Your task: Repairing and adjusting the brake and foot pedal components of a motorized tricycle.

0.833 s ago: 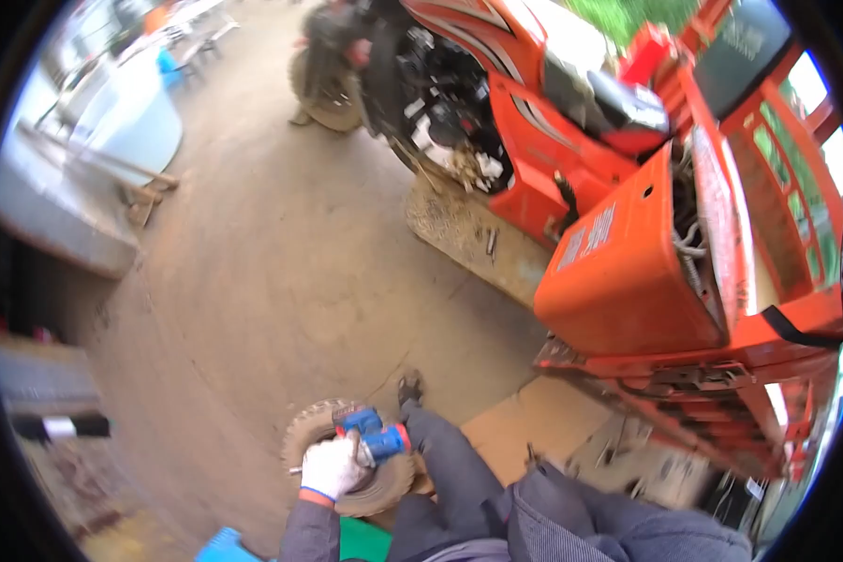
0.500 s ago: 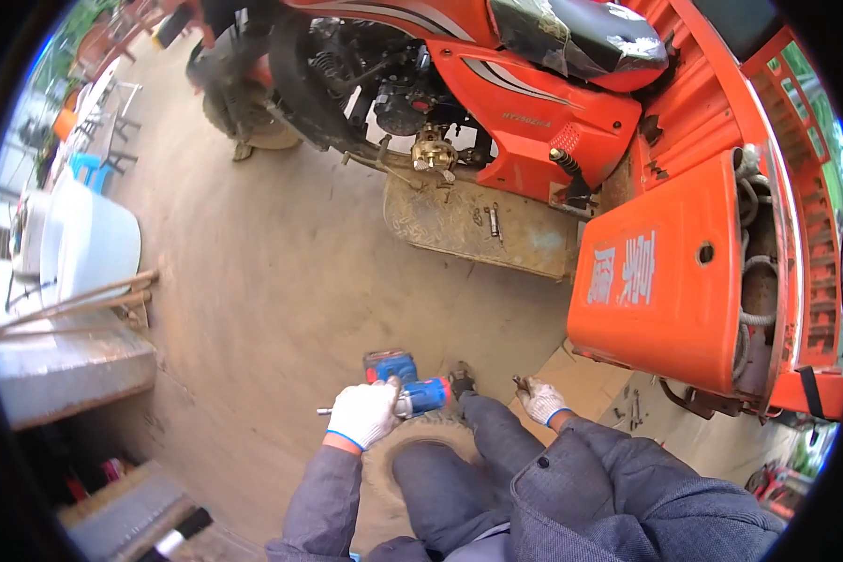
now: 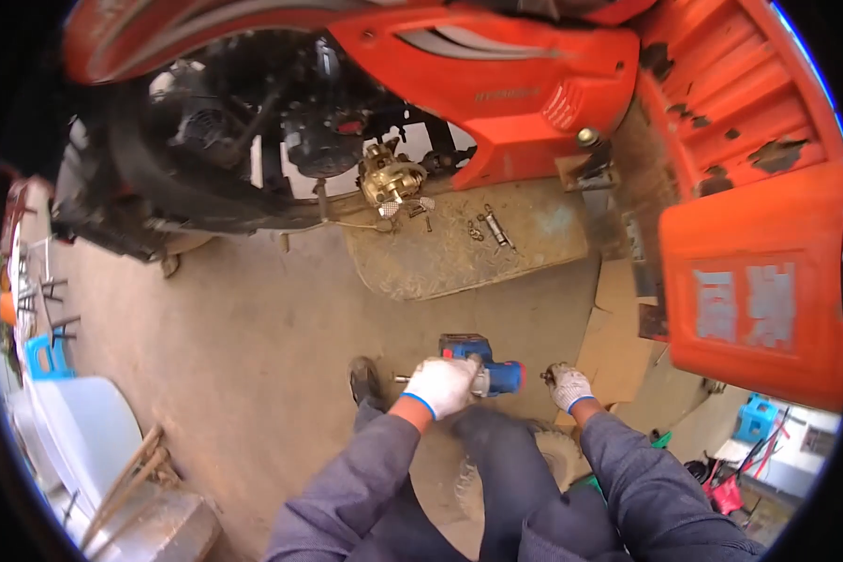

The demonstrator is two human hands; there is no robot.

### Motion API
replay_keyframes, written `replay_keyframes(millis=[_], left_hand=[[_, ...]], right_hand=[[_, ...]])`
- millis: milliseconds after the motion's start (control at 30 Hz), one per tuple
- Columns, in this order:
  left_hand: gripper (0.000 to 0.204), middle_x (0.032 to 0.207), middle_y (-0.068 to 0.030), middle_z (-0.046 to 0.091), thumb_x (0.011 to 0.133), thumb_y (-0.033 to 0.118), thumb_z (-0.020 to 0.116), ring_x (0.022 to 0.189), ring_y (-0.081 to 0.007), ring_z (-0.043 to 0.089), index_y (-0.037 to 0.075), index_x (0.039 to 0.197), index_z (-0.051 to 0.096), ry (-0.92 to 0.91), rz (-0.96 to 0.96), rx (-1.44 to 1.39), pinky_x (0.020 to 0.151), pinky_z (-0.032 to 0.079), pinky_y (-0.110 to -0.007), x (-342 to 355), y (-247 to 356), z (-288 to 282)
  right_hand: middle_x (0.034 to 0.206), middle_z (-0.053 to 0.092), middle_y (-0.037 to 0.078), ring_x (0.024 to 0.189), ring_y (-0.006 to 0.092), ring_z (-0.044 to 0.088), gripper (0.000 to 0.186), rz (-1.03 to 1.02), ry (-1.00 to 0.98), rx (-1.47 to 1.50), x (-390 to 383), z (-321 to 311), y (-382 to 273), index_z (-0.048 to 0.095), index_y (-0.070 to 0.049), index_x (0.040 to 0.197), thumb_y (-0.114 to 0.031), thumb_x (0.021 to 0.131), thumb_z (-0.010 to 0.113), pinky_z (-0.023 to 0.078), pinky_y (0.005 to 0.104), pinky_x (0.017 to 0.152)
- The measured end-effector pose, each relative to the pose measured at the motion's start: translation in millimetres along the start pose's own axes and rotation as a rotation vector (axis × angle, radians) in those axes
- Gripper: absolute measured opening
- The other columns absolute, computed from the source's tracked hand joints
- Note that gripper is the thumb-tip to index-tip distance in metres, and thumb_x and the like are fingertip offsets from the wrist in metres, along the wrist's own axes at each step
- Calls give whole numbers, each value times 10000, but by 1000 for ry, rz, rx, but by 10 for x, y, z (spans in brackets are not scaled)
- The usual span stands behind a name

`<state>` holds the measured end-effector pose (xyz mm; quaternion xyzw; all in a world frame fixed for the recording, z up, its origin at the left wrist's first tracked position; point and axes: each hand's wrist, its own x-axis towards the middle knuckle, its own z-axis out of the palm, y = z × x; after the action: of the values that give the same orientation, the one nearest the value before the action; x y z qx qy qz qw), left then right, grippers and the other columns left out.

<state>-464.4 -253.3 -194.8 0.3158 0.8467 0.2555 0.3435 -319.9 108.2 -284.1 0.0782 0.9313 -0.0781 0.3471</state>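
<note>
My left hand (image 3: 440, 384), in a white knit glove with blue cuff, is closed on a blue power wrench (image 3: 501, 376) with a battery and a socket at its tip. My right hand (image 3: 569, 386), gloved alike, is closed on a small dark metal part (image 3: 551, 375) that I cannot make out. Both hands are low over my legs and a tyre (image 3: 560, 450). Ahead, a red three-wheeled motor vehicle (image 3: 496, 112) has its dark engine (image 3: 318, 136) exposed, with a brass-coloured assembly (image 3: 389, 178) under it. Small metal tools (image 3: 495, 228) lie on its worn footboard (image 3: 459, 276).
An orange metal box (image 3: 754, 281) stands at the right beside the red cargo bed (image 3: 721, 84). Cardboard (image 3: 599, 347) lies on the floor below. At left are a white tub (image 3: 98, 431), wooden poles (image 3: 131, 468), a metal case (image 3: 169, 529) and blue stools (image 3: 47, 361).
My view has swung toward the engine and footboard, now nearer. My left hand has moved right with the wrench, and my right hand, out of sight earlier, is in view with the small part.
</note>
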Motion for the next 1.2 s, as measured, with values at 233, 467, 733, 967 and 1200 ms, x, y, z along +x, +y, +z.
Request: replay_keyframes(millis=[233, 467, 733, 967, 1200], left_hand=[[439, 1017, -186, 784, 873, 282, 791, 977, -406, 774, 66, 1235, 666, -245, 231, 38, 818, 618, -535, 1266, -685, 1119], [391, 991, -172, 801, 752, 264, 884, 951, -364, 797, 80, 1070, 751, -321, 694, 210, 829, 632, -499, 2563, -540, 1856], [256, 942, -198, 793, 747, 159, 815, 945, -381, 790, 50, 978, 798, -97, 951, 289, 810, 637, -484, 3021, -541, 2274], [170, 937, -201, 784, 825, 137, 743, 944, -396, 780, 46, 964, 775, 8, 863, 257, 815, 628, -501, 3025, -574, 2148], [298, 1071, -188, 771, 849, 188, 774, 1077, -389, 737, 46, 1109, 743, -202, 821, 210, 982, 566, -496, 2794, -765, 1576]], right_hand=[[1220, 746, 204, 1171, 404, 713, 244, 254, -41, 13, 1399, 1523, 309, 735, -112, 1161, -253, 969, 685, 566, 524, 1014], [1150, 751, 181, 1148, 395, 712, 235, 491, 233, 77, 2029, 2473, 1315, 732, -119, 1155, -244, 962, 683, 572, 524, 955], [1295, 733, 152, 1200, 337, 705, 363, 269, 447, 612, 2064, 3059, 1397, 693, -114, 1303, -294, 987, 697, 546, 478, 1040], [1375, 721, 160, 1204, 326, 713, 454, 130, 528, 1162, 1985, 3007, 1538, 660, -84, 1433, -242, 1008, 688, 552, 459, 1050], [1349, 727, 251, 1152, 400, 741, 455, 466, 594, 1119, 1941, 1903, 1439, 668, -7, 1413, -236, 1021, 663, 581, 446, 987]])
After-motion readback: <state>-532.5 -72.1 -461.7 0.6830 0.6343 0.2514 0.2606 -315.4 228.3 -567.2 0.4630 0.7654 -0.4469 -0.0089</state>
